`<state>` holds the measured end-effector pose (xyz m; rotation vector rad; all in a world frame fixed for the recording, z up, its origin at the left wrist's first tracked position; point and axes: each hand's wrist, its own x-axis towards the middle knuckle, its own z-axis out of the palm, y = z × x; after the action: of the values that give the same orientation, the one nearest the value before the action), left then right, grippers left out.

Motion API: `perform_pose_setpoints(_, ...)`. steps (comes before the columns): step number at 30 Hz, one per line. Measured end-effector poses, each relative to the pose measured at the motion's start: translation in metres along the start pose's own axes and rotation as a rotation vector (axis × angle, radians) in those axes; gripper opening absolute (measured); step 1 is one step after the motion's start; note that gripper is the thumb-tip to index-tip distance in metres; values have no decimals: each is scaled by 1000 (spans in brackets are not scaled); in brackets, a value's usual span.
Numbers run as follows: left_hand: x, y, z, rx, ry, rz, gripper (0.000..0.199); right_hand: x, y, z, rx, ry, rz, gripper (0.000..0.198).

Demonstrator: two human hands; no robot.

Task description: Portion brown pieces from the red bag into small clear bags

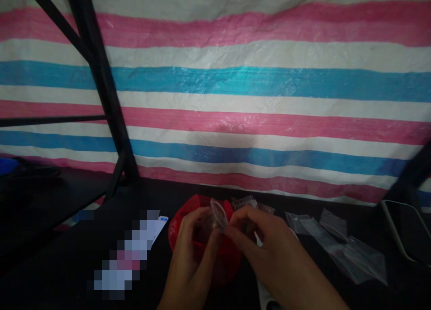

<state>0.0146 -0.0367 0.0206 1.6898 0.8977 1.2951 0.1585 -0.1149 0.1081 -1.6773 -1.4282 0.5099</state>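
Left hand (191,251), right hand (272,238), each grip pinching small zip bag (219,215), red bag (180,220) partly hidden, clear pouches (365,258), smartphone (408,231) rightward

Left fingers (212,248) and right fingers (243,215) pinching clear bag (218,216), red bag (226,258) beneath

The frame is dim overall, brightest across the upper middle, where the striped sheet (235,81) shows a soft sheen and small glints on its creases; the light's source is out of view. A faint shadow darkens the sheet just right of center. Below, the black surface (153,195) sinks into near-total darkness, deepest at lower left, swallowing detail. The fingers (211,251) look soft and underlit, the clear bags (353,251) at lower right catch dull highlights, and coarse pixelation (124,251) masks a patch at lower left.
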Motion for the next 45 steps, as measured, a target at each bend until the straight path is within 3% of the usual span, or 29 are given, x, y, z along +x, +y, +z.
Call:
perform_pose_setpoints(6, 5, 0, 4, 55, 93, 42, 49, 7, 8, -5, 99, 88, -12, 16)
perform_pose_setpoints(11, 5, 6, 5, -61, 65, -73, 60, 9, 13, -3, 103, 171, -25, 16)
perform_pose_setpoints(16, 8, 11, 2, -314, -131, -210, 39, 11, 11, 1, 169, 127, -36, 15)
perform_pose_setpoints(21, 12, 17, 3, -492, -73, -241, 41, 12, 13, 10, 278, 132, -57, 13)
perform_pose_setpoints(25, 14, 17, 3, -478, -2, -246, 43, 12, 11, 15, 326, 117, -77, 19)
perform_pose_setpoints(31, 9, 22, 4, -520, -76, -250, 36, 10, 4, 18, 307, 131, -99, 16)
perform_pose_setpoints(36, 8, 26, 6, -570, -134, -250, 31, 7, 1, 16, 231, 149, -112, 28)
perform_pose_setpoints(45, 6, 20, 6, -435, -140, -177, 24, 9, 1, 22, 289, 178, -118, 30)
